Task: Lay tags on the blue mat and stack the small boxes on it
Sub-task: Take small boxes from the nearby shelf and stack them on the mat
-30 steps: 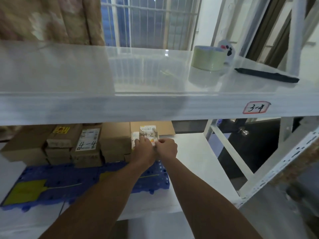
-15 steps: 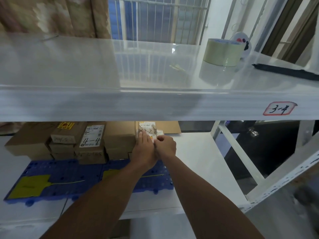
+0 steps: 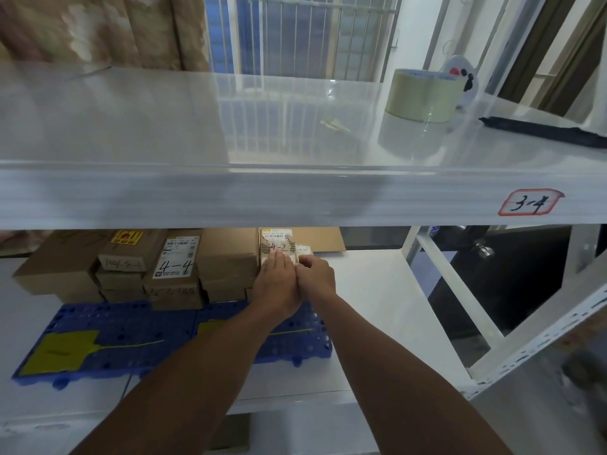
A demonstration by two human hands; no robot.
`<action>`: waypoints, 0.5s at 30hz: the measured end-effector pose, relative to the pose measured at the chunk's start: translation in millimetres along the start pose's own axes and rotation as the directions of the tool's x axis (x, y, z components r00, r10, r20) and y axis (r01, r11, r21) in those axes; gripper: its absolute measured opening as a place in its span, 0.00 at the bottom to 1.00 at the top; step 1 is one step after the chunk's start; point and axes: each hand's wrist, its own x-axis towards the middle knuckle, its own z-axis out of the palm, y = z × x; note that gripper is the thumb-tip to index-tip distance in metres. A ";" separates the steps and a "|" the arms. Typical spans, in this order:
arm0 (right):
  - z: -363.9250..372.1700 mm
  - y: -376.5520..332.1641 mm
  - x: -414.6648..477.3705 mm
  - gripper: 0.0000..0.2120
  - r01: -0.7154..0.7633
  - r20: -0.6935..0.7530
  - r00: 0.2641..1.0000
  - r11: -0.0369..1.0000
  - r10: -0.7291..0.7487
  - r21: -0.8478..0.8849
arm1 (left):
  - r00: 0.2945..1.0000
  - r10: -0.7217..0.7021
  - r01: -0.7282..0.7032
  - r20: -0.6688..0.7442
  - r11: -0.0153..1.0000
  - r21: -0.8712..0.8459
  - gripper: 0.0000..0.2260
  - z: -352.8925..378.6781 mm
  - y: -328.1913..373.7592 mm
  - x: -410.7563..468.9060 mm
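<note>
Cardboard box point(image 3: 275, 246) marked 4-2 stands at 12 o'clock from our hands, at the row's right end on the mat point(image 3: 131, 323). Left hand point(image 3: 277, 284) lies flat on it; right hand point(image 3: 317, 277) pinches its right edge, grip partly hidden.

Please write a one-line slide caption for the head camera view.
Both hands, left and right, press box marked 4-2 into the row on the blue mat.

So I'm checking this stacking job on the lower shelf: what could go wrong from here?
The small cardboard box marked 4-2 sits at the right end of the row; both the left hand and right hand press there, so it might slip off the blue plastic mat. The forearms cross the yellow tag and could drag it.
</note>
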 end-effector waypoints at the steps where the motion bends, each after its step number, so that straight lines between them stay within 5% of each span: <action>1: -1.6 -0.2 -0.6 0.17 -0.003 -0.001 1.000 1.000 0.003 -0.022 | 1.000 0.011 -0.011 -0.013 1.000 -0.001 0.30 0.4 -0.1 0.0; 9: -15.0 -18.7 -17.4 0.18 0.124 0.011 0.992 0.945 -0.127 -0.303 | 0.997 0.016 -0.019 -0.078 0.999 -0.027 0.27 -29.2 -25.1 -14.3; 15: 10.6 -73.9 -63.5 0.18 0.363 0.208 0.932 0.765 -0.297 -0.532 | 0.975 -0.205 0.183 -0.090 0.961 -0.209 0.26 -72.6 -100.4 -73.3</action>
